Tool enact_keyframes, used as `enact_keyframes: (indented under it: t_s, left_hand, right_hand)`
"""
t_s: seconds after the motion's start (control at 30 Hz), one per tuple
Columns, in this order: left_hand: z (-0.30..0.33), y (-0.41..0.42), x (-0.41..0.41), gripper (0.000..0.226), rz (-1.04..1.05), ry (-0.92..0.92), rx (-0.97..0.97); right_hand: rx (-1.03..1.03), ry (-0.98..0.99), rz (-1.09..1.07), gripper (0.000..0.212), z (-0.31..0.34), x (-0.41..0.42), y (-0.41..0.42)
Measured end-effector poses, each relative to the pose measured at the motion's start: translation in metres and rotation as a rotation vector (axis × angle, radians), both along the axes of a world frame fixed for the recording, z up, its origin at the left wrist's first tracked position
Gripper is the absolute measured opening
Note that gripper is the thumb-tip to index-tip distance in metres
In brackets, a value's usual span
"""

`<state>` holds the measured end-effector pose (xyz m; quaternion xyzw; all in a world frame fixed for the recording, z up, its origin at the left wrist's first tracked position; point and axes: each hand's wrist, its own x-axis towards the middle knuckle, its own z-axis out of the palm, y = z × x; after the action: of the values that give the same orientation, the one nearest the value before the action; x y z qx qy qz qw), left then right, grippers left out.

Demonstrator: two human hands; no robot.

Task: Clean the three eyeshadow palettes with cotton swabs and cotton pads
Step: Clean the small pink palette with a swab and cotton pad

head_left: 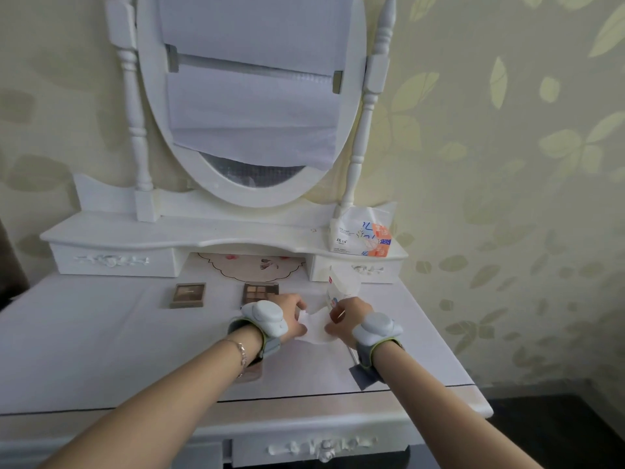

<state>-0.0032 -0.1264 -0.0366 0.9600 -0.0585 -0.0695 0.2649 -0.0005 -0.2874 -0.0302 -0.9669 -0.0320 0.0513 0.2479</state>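
Two brown eyeshadow palettes lie on the white dressing table: a closed-looking one (188, 295) at the left and an open one (260, 292) with several brown pans behind my left hand. A third palette is not visible. My left hand (293, 316) and my right hand (345, 318) both grip the edges of a white cotton pad (316, 328) between them, low over the table. A thin cotton swab also sticks out of my right hand's fingers. A clear bag of cotton pads (342, 285) stands just behind my right hand.
A tissue pack (360, 235) lies on the raised shelf at the right. A doily (250, 267) sits in the recess under the oval mirror (252, 96). A grey tape patch (363, 375) and a pinkish flat object (252, 372) lie under my forearms near the table's front edge.
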Motion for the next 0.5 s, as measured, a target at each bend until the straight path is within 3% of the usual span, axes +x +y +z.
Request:
enact_keyframes:
  t_s: [0.13,0.23,0.4,0.5]
  left_hand:
    - [0.007,0.002,-0.001,0.049,0.06,-0.026,-0.146]
    - [0.016,0.011,-0.001,0.036,0.121,-0.053,-0.275]
    - [0.034,0.029,-0.008,0.017,0.171,-0.102,-0.589]
    - [0.043,0.044,-0.012,0.02,0.193,-0.095,-0.724]
  right_hand:
    - [0.106,-0.033,-0.002,0.021,0.003,0.004,-0.002]
    - [0.327,-0.048,-0.01,0.016,0.009,0.006,-0.001]
    - [0.584,0.008,0.032,0.044,0.023,0.006,0.009]
    - [0.653,0.003,0.087,0.027,0.036,0.004,0.015]
